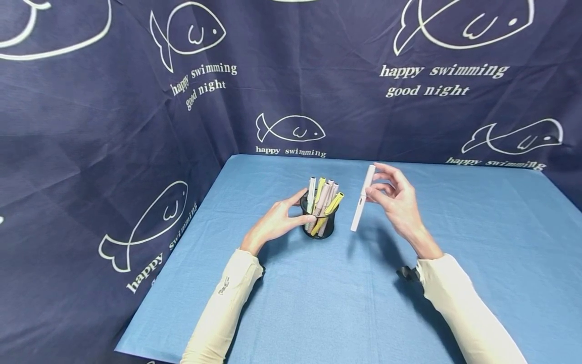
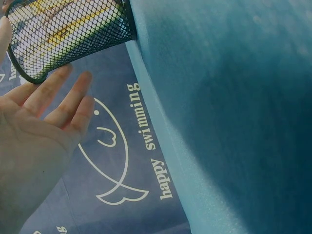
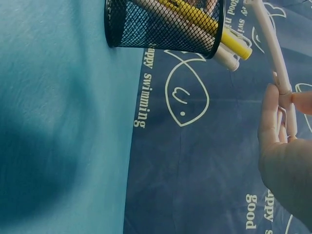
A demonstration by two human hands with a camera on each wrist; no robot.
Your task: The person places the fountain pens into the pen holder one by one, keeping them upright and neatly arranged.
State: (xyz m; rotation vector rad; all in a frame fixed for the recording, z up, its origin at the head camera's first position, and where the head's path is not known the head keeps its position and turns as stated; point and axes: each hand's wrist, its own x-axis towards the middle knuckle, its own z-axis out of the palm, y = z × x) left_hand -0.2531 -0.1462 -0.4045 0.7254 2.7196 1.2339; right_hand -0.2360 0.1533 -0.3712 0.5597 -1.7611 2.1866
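Observation:
A black mesh pen holder (image 1: 329, 228) stands upright on the blue cloth, with several white, yellow and pale pink pens (image 1: 324, 196) leaning inside it. My left hand (image 1: 278, 221) holds it from the left by the rim, thumb in front and index finger behind; the other fingers spread loosely below the rim in the left wrist view. To the right, my right hand (image 1: 396, 202) pinches a pale pink capped pen (image 1: 359, 214) between thumb and fingers around its middle. That pen hangs tilted above the cloth, lower end toward the holder, apart from it.
A blue cloth (image 1: 318, 303) covers the table. Dark blue curtains (image 1: 345, 101) with white fish drawings and lettering rise along the table's back and left edges. A dark strap piece (image 1: 407, 274) sticks out at the right sleeve cuff.

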